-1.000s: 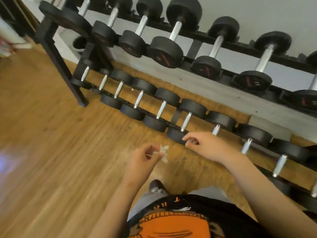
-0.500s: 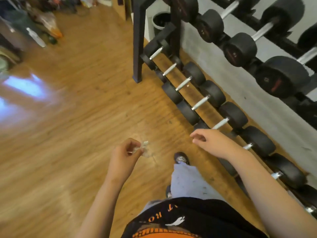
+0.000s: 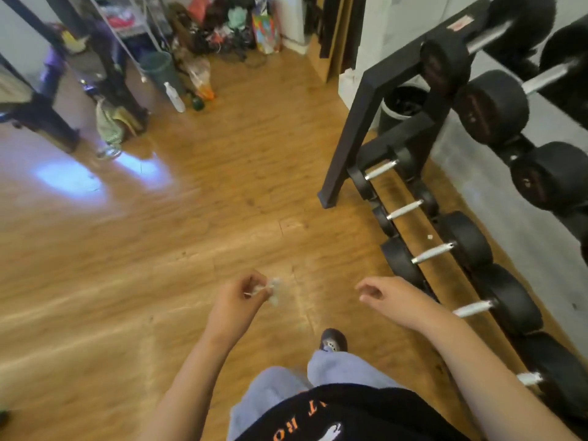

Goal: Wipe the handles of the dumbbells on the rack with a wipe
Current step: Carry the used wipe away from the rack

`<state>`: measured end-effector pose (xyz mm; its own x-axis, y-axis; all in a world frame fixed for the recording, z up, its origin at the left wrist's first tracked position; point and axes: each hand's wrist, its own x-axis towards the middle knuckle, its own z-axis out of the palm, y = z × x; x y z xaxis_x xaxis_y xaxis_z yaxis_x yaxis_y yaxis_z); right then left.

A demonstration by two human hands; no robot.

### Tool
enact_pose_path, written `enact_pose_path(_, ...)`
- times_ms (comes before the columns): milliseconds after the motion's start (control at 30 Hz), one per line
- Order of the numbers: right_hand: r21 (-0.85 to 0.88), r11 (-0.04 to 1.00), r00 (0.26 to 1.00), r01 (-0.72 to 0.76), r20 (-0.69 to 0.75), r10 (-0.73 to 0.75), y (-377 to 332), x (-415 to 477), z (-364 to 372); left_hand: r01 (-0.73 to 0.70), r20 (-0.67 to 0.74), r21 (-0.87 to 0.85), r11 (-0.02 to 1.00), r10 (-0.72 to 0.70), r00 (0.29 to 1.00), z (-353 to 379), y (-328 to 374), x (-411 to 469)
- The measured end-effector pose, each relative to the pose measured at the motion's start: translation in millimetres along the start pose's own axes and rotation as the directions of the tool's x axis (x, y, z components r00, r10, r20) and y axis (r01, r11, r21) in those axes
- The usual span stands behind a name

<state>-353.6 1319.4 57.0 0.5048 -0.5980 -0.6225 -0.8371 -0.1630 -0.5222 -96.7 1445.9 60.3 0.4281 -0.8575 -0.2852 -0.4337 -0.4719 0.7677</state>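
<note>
The black steel two-tier rack (image 3: 353, 132) stands to our right, its black silver-handled dumbbells (image 3: 467, 240) untouched. Our right hand (image 3: 393, 300) hangs loosely curled, empty, near them; our left hand (image 3: 235, 305) pinches the small crumpled white wipe (image 3: 273, 289) above the wooden floor (image 3: 159, 249), seemingly carried ready

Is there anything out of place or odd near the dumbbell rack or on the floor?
A small white scrap lies on the wooden floor under the lower row of the rack. It is loose litter, perhaps torn from the wipe. A bottle and bags lie by the far wall.
</note>
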Motion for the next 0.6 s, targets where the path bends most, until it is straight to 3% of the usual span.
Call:
enact_pose_path(200, -0.051, 0.998, 0.999, 0.036, 0.007, -0.035, -47.2, 83.1, -82.4, 0.083, -0.104, -0.062, 0.995, -0.089, 0.991, -33.7, -3.5, 98.8)
enact_pose_path(400, -0.005, 0.999, 0.999, -0.05, -0.012, 0.049, -71.4, 177.7, -114.8, 0.091, 0.078, -0.023, 0.996, -0.089, 0.993, -37.2, -17.0, 195.8)
enact_pose_path(600, 0.173, 0.977, 0.988, -0.128, -0.063, 0.14, -121.8, 292.5, -140.6, -0.011, 0.161, 0.131, 0.991, -0.01, 0.987, -123.4, -0.6, 379.8)
